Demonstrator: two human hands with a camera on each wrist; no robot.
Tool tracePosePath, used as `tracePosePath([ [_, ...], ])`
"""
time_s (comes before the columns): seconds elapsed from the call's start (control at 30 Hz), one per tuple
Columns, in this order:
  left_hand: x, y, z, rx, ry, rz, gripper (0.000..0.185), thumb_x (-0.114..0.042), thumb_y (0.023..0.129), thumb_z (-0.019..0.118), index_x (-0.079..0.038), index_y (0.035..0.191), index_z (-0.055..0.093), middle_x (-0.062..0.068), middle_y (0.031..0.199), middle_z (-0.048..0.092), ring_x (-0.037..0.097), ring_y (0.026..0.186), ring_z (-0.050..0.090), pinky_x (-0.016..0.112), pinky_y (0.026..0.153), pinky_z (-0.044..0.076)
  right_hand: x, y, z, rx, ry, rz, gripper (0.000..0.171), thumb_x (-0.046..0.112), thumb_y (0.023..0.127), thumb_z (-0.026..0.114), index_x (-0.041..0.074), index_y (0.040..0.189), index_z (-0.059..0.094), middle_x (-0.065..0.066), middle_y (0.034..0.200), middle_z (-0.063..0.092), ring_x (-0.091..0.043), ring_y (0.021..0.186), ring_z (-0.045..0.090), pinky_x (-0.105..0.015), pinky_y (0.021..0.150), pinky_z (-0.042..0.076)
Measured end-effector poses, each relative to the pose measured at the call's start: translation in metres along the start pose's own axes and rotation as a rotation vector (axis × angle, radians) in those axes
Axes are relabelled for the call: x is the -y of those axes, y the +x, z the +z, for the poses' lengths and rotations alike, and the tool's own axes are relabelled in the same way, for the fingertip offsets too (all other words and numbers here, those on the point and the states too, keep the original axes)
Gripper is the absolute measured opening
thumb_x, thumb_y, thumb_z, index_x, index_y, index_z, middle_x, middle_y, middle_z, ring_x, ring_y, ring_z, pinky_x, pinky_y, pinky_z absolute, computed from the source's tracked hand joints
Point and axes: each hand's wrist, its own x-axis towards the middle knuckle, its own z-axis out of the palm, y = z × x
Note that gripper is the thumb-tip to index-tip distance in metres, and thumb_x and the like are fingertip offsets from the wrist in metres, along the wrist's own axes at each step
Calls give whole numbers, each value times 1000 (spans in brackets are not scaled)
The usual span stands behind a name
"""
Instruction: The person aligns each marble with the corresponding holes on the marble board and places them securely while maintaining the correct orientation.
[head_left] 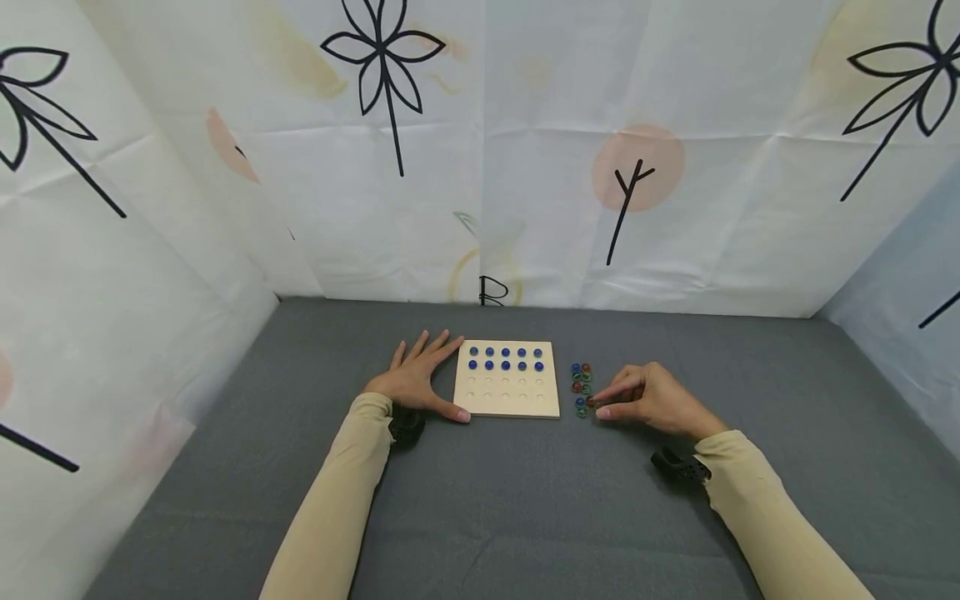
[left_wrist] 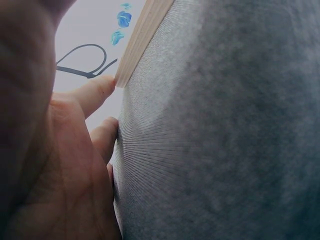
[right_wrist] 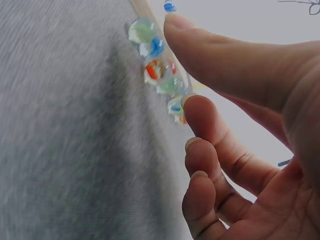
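Note:
A pale wooden board (head_left: 513,407) lies on the grey cloth, with two back rows of blue marbles (head_left: 506,365) in its hollows. My left hand (head_left: 411,382) is spread at the board's left side, the thumb by the near corner and the index finger touching the far corner. Its fingertip meets the wooden edge (left_wrist: 142,42) in the left wrist view. My right hand (head_left: 651,400) is at a small cluster of loose marbles (head_left: 587,377). Thumb and index finger stand apart beside a reddish marble (head_left: 591,402); the right wrist view shows green, blue and orange-red marbles (right_wrist: 155,70) beyond them.
The board's front rows show bare hollows (head_left: 506,396). Grey cloth (head_left: 510,500) covers the table around the board. A white printed curtain (head_left: 540,208) hangs behind and at both sides. Each wrist wears a dark camera band (head_left: 681,465).

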Motion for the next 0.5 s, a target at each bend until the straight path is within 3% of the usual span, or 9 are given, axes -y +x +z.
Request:
tracePosePath([
  [0.2, 0, -1, 0, -5, 2, 2, 125, -58, 69, 89, -22, 165, 18, 8, 170, 6, 36, 155, -6, 61, 121, -9, 11, 3, 0, -18, 14, 57, 20, 14, 85, 84, 5, 103, 82, -6, 96, 69, -15, 76, 56, -25, 58, 45],
  [0.5, 0, 0, 0, 1, 11, -1, 125, -59, 69, 88, -24, 165, 17, 7, 171, 5, 35, 155, -7, 61, 121, -10, 28, 13, 4, -71, 26, 38, 20, 18, 85, 84, 8, 103, 83, -6, 96, 68, -22, 81, 58, -27, 60, 47],
])
